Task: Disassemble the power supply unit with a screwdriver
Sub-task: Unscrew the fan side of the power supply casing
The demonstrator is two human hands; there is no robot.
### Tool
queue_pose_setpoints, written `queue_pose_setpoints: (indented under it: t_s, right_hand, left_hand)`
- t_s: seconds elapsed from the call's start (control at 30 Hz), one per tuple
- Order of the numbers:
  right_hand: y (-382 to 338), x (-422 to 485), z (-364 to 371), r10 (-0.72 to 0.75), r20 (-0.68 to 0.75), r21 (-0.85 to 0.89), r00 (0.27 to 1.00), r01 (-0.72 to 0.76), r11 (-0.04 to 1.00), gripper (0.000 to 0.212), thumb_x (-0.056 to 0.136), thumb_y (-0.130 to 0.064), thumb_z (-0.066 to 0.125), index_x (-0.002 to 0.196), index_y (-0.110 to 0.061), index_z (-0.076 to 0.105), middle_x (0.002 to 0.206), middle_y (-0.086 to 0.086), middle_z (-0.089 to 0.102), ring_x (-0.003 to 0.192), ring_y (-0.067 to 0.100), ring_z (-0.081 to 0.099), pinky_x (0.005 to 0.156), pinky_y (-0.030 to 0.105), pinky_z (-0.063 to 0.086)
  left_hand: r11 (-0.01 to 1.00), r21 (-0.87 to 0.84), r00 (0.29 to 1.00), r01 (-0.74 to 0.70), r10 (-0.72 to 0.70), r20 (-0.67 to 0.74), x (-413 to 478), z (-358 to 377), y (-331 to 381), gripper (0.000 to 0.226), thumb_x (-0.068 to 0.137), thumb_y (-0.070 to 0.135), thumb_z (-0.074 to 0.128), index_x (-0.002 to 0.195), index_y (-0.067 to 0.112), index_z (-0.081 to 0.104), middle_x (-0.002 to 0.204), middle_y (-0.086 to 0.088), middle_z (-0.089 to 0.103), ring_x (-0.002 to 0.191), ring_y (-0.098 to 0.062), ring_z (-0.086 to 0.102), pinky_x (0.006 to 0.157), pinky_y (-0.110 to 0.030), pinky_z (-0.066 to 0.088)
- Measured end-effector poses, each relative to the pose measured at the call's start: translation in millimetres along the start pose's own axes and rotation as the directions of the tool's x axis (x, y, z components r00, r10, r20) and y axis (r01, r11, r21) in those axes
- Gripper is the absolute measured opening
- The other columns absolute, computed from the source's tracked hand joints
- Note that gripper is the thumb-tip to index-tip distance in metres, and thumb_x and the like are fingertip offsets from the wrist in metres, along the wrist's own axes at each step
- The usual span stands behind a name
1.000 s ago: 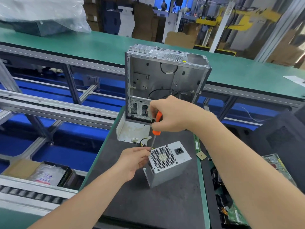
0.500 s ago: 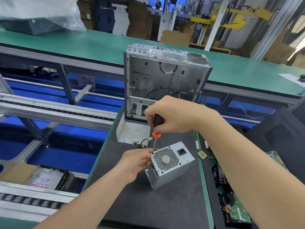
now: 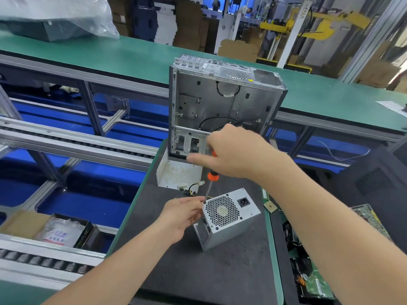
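Right hand gripping the screwdriver has twisted on the power supply unit's ten o'clock screw, likely loosening it; left hand grips the unit

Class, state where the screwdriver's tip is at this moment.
In the head view, near centre, the screwdriver tip meets the upper-left corner of the grille face of the power supply unit, beside the left hand; the right hand grips its handle above.

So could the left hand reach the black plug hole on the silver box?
Probably yes. The left hand holds the edge of the power supply, and the socket sits uncovered on the same face. Only the screwdriver shaft stands nearby.
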State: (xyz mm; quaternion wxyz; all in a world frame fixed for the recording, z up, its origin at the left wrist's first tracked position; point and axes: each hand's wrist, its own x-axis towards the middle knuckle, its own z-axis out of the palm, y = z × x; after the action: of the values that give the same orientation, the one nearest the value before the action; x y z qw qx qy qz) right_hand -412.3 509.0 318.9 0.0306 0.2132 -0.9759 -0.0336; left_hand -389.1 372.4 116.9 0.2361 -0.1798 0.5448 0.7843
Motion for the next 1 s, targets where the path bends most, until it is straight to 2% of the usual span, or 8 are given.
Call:
queue_pose_setpoints:
  t_s: [0.1, 0.3, 0.5, 0.6, 0.7, 0.8, 0.87, 1.0]
  right_hand:
    - [-3, 4, 2, 0.13, 0.041, -0.05, 0.991, -0.127, 0.991, 0.059, 0.099, -0.061, 0.056, 0.066, -0.015, 0.039, 0.07, 0.002, 0.041, 0.056, 0.021, 0.043, 0.05, 0.029, 0.028]
    - [15, -2, -11, -0.242, 0.12, 0.14, 0.963, 0.225, 0.964, 0.01, 0.087, -0.028, 0.077, 0.089, -0.02, 0.071, 0.078, -0.012, 0.066, 0.075, 0.01, 0.059, 0.072, 0.032, 0.05]
    - [23, 1, -16, -0.454, 0.152, 0.189, 0.878, 0.426, 0.885, 0.027, 0.074, -0.01, 0.087, 0.087, -0.032, 0.077, 0.094, -0.017, 0.066, 0.088, 0.003, 0.06, 0.078, 0.023, 0.051]
    - [22, 1, -15, -0.443, 0.16, 0.174, 0.882, 0.416, 0.893, 0.032, 0.075, -0.008, 0.085, 0.093, -0.033, 0.077, 0.095, -0.018, 0.066, 0.092, 0.005, 0.06, 0.08, 0.03, 0.052]
    - [19, -2, -9, -0.297, 0.113, 0.125, 0.948, 0.283, 0.951, 0.017, 0.087, -0.036, 0.076, 0.099, -0.028, 0.067, 0.085, -0.016, 0.063, 0.087, 0.014, 0.058, 0.071, 0.034, 0.05]
    - [9, -1, 4, -0.003, 0.007, 0.017, 1.0, 0.003, 1.0, 0.058, 0.095, -0.068, 0.055, 0.068, -0.017, 0.047, 0.068, -0.001, 0.047, 0.06, 0.023, 0.05, 0.051, 0.03, 0.033]
    - [5, 2, 7, 0.042, 0.023, 0.006, 0.999, -0.042, 0.999, 0.058, 0.1, -0.06, 0.054, 0.066, -0.014, 0.045, 0.067, 0.004, 0.046, 0.058, 0.026, 0.05, 0.051, 0.031, 0.038]
    - [14, 1, -2, -0.173, 0.076, 0.147, 0.982, 0.161, 0.976, 0.018, 0.095, -0.032, 0.068, 0.086, -0.016, 0.069, 0.074, -0.005, 0.067, 0.071, 0.013, 0.062, 0.073, 0.039, 0.057]
  left_hand:
    - [1.0, -0.007, 1.0, 0.013, -0.013, 0.0, 1, 0, 0, 0.015, 0.091, -0.003, 0.072, 0.103, 0.004, 0.078, 0.098, -0.014, 0.081, 0.085, -0.021, 0.074, 0.087, -0.033, 0.059]
    - [1.0, -0.023, 1.0, 0.017, -0.017, -0.007, 5, -1, -2, 0.016, 0.09, -0.004, 0.073, 0.103, 0.004, 0.078, 0.097, -0.015, 0.08, 0.078, -0.02, 0.073, 0.078, -0.03, 0.059]
    - [1.0, -0.019, 1.0, 0.017, -0.017, -0.009, 4, 0, -2, 0.017, 0.09, -0.003, 0.073, 0.104, 0.004, 0.078, 0.097, -0.014, 0.081, 0.078, -0.018, 0.074, 0.078, -0.028, 0.059]
    - [0.999, -0.032, 1.0, 0.021, -0.022, -0.015, 4, 1, -2, 0.017, 0.091, -0.004, 0.072, 0.105, 0.004, 0.078, 0.097, -0.014, 0.081, 0.081, -0.02, 0.074, 0.081, -0.031, 0.059]
    - [0.999, -0.041, 1.0, 0.017, -0.018, -0.025, 3, 2, -2, 0.017, 0.09, -0.005, 0.072, 0.105, 0.003, 0.077, 0.096, -0.014, 0.081, 0.078, -0.018, 0.074, 0.08, -0.029, 0.059]
    - [0.998, -0.064, 0.999, 0.025, -0.027, -0.025, 2, 3, -3, 0.017, 0.091, -0.006, 0.071, 0.104, 0.003, 0.077, 0.096, -0.014, 0.081, 0.072, -0.015, 0.074, 0.079, -0.028, 0.059]
    - [0.997, -0.067, 0.999, 0.032, -0.033, -0.025, 2, 2, -3, 0.016, 0.091, -0.005, 0.071, 0.104, 0.003, 0.077, 0.097, -0.015, 0.08, 0.075, -0.016, 0.074, 0.08, -0.029, 0.059]
    - [0.997, -0.066, 0.999, 0.034, -0.036, -0.031, 2, 3, -2, 0.016, 0.091, -0.004, 0.071, 0.104, 0.004, 0.077, 0.097, -0.014, 0.081, 0.074, -0.016, 0.074, 0.075, -0.026, 0.059]
